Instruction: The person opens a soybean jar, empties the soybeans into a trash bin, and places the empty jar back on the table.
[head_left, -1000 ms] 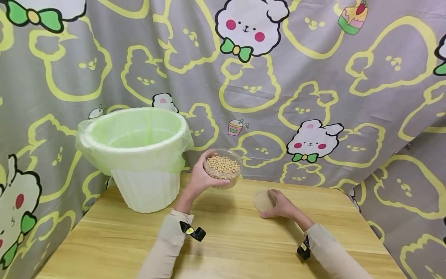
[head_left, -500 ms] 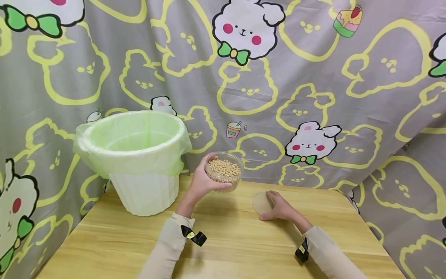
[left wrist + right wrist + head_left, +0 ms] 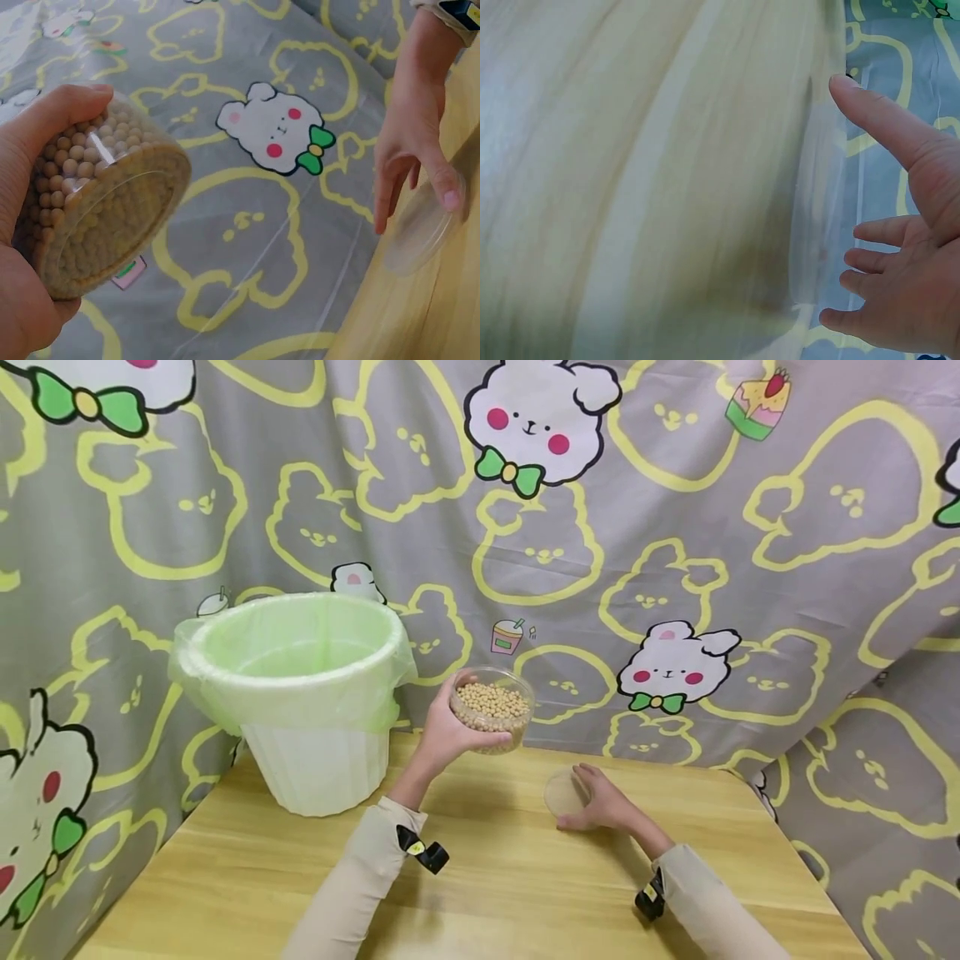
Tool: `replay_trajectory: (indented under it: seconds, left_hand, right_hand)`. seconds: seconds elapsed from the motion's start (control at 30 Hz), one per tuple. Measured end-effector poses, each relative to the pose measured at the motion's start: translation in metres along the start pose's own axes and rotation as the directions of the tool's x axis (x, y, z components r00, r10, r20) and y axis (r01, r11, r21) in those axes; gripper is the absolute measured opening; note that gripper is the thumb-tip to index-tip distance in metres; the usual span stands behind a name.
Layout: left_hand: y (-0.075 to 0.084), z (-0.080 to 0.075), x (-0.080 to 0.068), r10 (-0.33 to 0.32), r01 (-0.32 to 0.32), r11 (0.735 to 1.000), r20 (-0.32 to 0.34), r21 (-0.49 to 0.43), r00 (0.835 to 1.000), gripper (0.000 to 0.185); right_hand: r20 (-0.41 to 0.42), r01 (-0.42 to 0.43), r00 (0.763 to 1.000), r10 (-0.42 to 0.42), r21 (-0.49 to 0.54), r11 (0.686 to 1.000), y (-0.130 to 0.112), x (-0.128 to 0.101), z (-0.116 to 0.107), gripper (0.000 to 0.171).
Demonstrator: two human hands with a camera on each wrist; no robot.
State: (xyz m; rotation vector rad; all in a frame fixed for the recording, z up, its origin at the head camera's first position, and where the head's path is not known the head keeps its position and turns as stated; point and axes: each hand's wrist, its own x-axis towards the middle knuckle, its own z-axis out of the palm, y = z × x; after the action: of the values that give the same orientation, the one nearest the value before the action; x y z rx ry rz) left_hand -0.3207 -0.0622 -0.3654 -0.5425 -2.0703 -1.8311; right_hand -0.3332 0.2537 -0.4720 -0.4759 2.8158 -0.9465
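Raised slightly since a second ago: left hand (image 3: pixel 444 739) has lifted the tub of soybeans (image 3: pixel 492 708) a bit higher and a touch right, fingers wrapped round its side, tub tilted and off the table. Right hand (image 3: pixel 603 804) has barely shifted; it rests at the clear lid (image 3: pixel 562 793) on the wooden table (image 3: pixel 525 893), thumb on the lid's edge, other fingers spread and relaxed — touching, not clamping. Lid is propped on edge, per the right wrist view (image 3: pixel 814 225).

Around: white bin with green liner (image 3: pixel 300 693) stands on the table's far left corner, just left of the tub, mouth open and upright. Cartoon-print curtain (image 3: pixel 675 527) hangs directly behind everything. Between tub and bin: only open air.
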Motion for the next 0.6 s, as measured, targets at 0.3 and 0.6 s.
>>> replay_trajectory:
  seconds: [0.3, 0.6]
  left_hand:
    - [0.035, -0.015, 0.01, 0.054, -0.049, 0.993, -0.038, 0.106, 0.998, 0.114]
    - [0.077, -0.03, 0.016, 0.057, -0.054, 0.996, -0.044, 0.07, 0.997, 0.109]
  right_hand:
    - [-0.007, -0.01, 1.0, 0.01, 0.019, 1.0, -0.015, 0.001, -0.013, 0.113]
    - [-0.058, 0.0, 0.998, 0.004, 0.069, 0.998, -0.037, -0.001, -0.023, 0.09]
